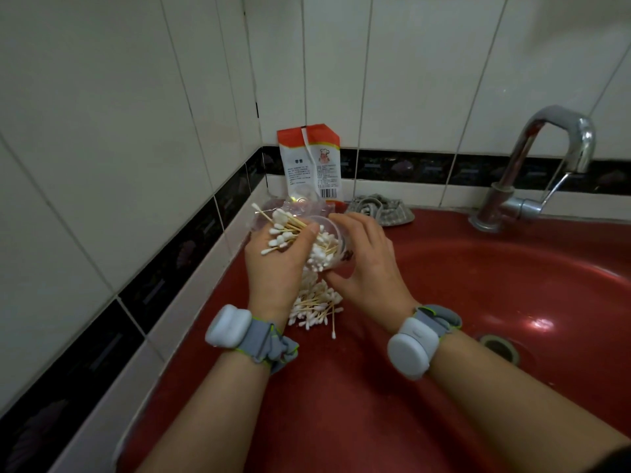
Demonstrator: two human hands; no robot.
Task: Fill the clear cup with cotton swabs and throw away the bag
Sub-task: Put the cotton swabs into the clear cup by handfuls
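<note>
Left hand (280,257) curled round bundle of cotton swabs (290,230), thumb pressing them at mouth of clear cup (333,245). Cup tilted, part full, gripped by right hand (362,264) at its 3 o'clock. Loose swab pile (316,307) on red sink ledge (341,387) at cup's 6 o'clock. Clear bag (293,208) (crumpled, empty-looking) at 11 o'clock. Faucet (532,175) far right.
</note>
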